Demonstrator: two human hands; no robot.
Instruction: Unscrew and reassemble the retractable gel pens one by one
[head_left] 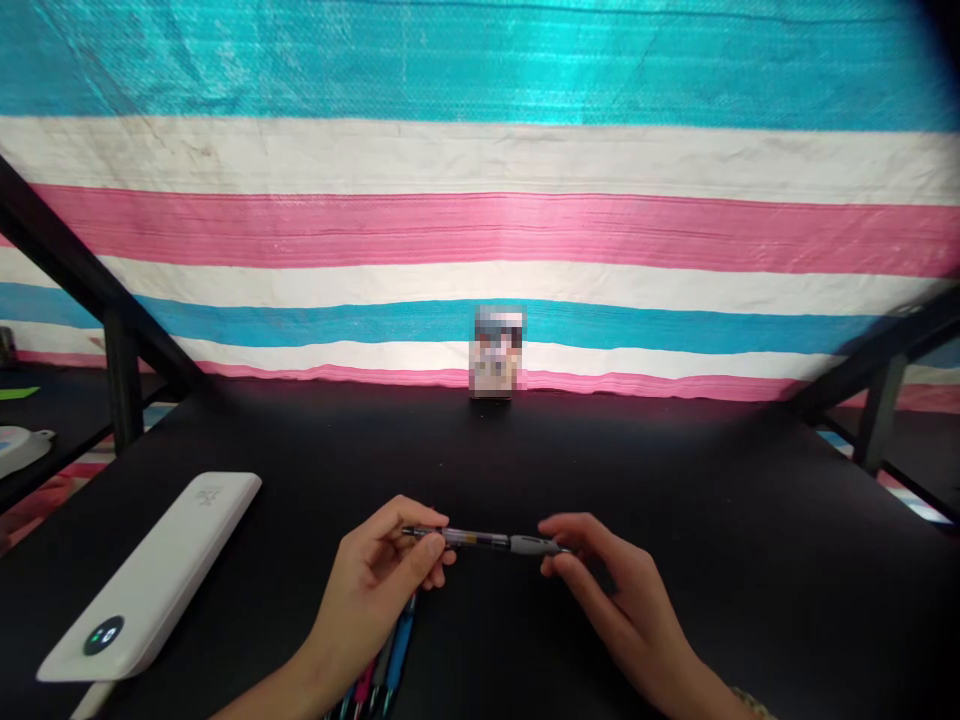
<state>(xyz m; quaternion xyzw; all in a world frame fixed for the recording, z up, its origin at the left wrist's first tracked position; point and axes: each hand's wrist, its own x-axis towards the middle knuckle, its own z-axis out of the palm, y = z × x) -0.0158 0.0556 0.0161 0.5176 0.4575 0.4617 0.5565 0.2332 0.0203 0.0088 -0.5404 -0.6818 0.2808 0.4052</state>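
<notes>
A clear-barrelled pen with a grey grip (480,540) is held level above the black table. My left hand (382,565) pinches its dark end between thumb and fingers. At the other end, the thumb and fingertips of my right hand (619,590) close around the tip just past the grey grip. Below my left wrist lie several more pens, among them a blue pen (400,640) and a pink pen (364,685), partly hidden by the hand and forearm.
A white power bank (161,570) with a lit display and a cable lies at the left. A small box with a blurred front (495,352) stands at the table's back edge. Black slanted frame bars (97,270) flank the table (360,440), before a striped tarp (480,230).
</notes>
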